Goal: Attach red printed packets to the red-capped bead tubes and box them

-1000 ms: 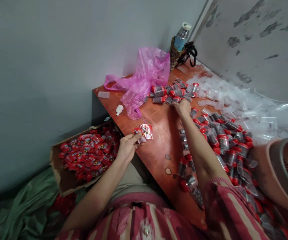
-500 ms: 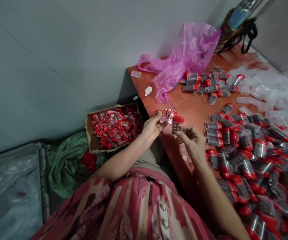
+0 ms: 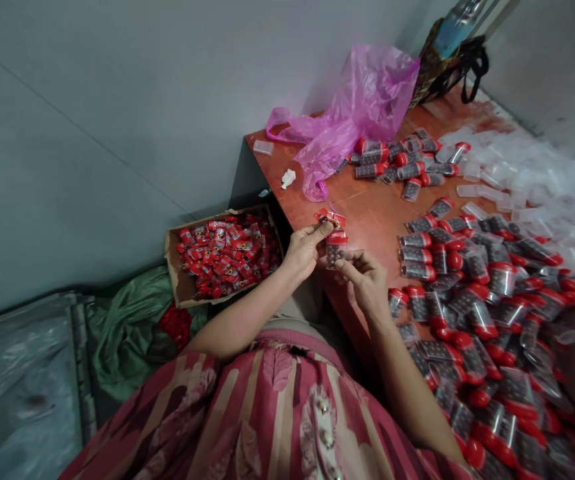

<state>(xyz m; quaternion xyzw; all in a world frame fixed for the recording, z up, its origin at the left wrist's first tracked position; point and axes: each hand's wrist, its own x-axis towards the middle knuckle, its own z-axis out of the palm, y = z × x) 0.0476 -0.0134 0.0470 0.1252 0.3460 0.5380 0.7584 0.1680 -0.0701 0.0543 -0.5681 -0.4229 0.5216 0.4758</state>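
Fingers of the right hand (image 3: 367,283) pinch the red-capped vial (image 3: 336,248), now drawn against the left hand (image 3: 304,248), which grips sachets (image 3: 330,218); beside the table (image 3: 367,213), the cardboard box (image 3: 180,283) holds more red sachets.

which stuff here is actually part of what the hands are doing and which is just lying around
In use:
left hand with red packets
right hand with red-capped tube
pile of tubes
box of packets

Lying about:
pink bag
empty clear tubes
green cloth
basket
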